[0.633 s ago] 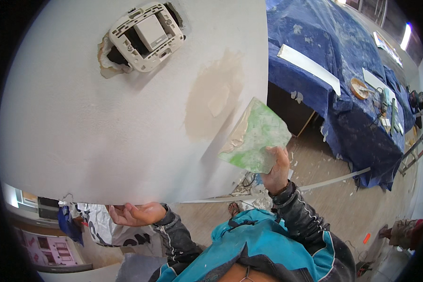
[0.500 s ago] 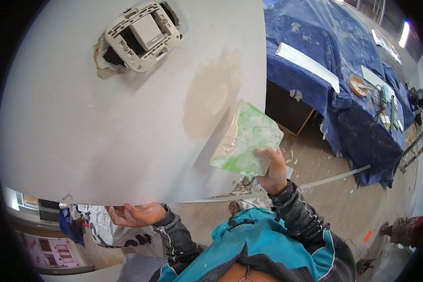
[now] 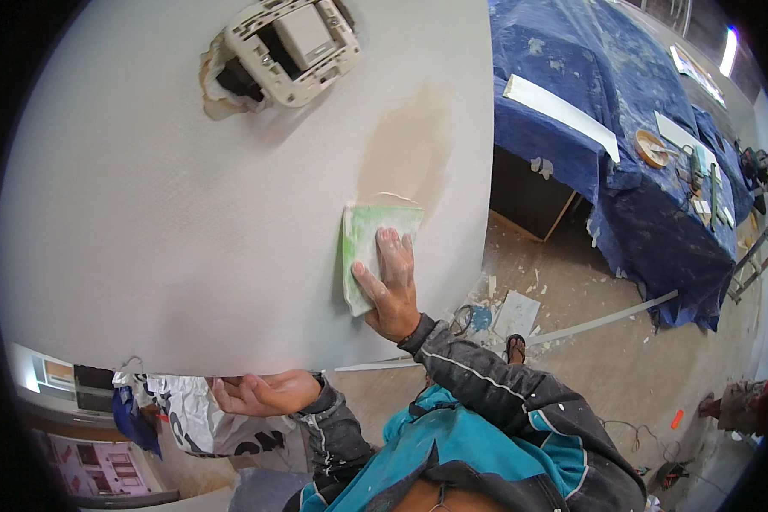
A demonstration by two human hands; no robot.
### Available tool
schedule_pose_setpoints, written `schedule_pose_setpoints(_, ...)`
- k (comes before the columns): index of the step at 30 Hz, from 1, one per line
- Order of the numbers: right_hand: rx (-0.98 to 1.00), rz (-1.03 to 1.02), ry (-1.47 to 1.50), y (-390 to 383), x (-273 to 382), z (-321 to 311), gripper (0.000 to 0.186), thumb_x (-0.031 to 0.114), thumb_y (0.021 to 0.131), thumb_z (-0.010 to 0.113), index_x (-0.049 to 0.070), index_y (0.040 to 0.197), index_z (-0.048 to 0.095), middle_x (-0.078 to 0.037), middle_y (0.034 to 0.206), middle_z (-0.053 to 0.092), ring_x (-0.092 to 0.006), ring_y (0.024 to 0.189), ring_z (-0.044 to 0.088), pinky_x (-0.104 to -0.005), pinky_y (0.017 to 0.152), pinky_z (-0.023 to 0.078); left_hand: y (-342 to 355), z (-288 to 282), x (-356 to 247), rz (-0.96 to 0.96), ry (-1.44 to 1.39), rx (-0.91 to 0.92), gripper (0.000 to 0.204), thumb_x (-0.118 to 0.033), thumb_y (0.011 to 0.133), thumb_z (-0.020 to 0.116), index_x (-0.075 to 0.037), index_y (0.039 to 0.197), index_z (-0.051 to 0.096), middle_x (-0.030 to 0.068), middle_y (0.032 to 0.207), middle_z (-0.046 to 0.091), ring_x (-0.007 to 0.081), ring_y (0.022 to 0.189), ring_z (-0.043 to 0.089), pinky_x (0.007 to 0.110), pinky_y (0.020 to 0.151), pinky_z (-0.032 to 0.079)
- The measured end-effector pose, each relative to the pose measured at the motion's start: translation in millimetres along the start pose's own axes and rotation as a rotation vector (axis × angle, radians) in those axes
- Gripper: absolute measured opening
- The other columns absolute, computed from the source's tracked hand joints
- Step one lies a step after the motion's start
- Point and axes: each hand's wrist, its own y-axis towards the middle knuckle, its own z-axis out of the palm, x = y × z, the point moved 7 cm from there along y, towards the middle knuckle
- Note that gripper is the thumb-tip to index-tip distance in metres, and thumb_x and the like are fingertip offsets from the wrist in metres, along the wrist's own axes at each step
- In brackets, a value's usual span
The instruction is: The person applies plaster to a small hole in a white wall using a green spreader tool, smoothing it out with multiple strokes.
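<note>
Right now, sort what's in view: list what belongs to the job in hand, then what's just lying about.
Seemingly part of the job:
thin green-and-white square plate under the right hand
beige smeared patch just above it
broad white panel, left hand at its lower edge

Seemingly just lying about:
long narrow white strip on the brownish floor
small orange object there

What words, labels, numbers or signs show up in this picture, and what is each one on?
White bag, lower left: large black letters, creased and partly cut off; I won't copy them out.
Pink panel, lower left: any print is too small to read.
Pale panel, upper right: too blurred to read.
Green spreader and switch frame: no lettering I can make out.
</note>
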Motion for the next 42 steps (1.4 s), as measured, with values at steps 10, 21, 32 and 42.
schedule_pose_setpoints(10, 0.227, 0.071, 0.155, -70, -36, -67, 0.07, -0.003, 0.077, 0.068, 0.019, 0.141, 0.052, -0.026, 0.154, 0.039, -0.0432, 0.142, 0.039, -0.0589, 0.118, 0.026, 5, 15, -25, 0.069, 0.066, 0.036, 0.042, -0.025, 0.098, 0.049, 0.007, 0.126, 0.048, 0.0208, 0.133, 0.045, 0.0355, 0.122, 0.053, 0.048, 0.107, 0.044)
schedule_pose_setpoints(21, 0.339, -0.296, -0.164, 92, -5, -111, 0.062, 0.014, 0.086, 0.066, 0.038, 0.142, 0.052, -0.019, 0.155, 0.041, -0.0347, 0.142, 0.043, -0.0575, 0.12, 0.023, 5, 8, -17, 0.186, 0.182, 0.067, 0.032, -0.018, 0.104, 0.047, 0.007, 0.124, 0.048, 0.0208, 0.13, 0.046, 0.0303, 0.111, 0.058, 0.043, 0.095, 0.052)
schedule_pose_setpoints(32, 0.608, -0.524, -0.262, 55, -42, -90, 0.062, 0.021, 0.093, 0.052, 0.044, 0.149, 0.04, -0.01, 0.159, 0.037, -0.0262, 0.142, 0.043, -0.0575, 0.119, 0.03, 3, 13, -20, -0.044, 0.003, -0.095, 0.047, -0.022, 0.092, 0.058, 0.007, 0.127, 0.049, 0.0225, 0.122, 0.056, 0.0312, 0.11, 0.06, 0.044, 0.095, 0.05)
schedule_pose_setpoints(42, 0.839, -0.802, -0.413, 16, -139, -106, 0.065, 0.027, 0.093, 0.052, 0.044, 0.152, 0.033, 0.0, 0.164, 0.027, -0.0223, 0.148, 0.032, -0.0552, 0.124, 0.02, 0, 8, -10, -0.085, -0.007, -0.097, 0.049, -0.021, 0.092, 0.059, 0.007, 0.13, 0.046, 0.0239, 0.124, 0.057, 0.033, 0.111, 0.06, 0.044, 0.095, 0.05)
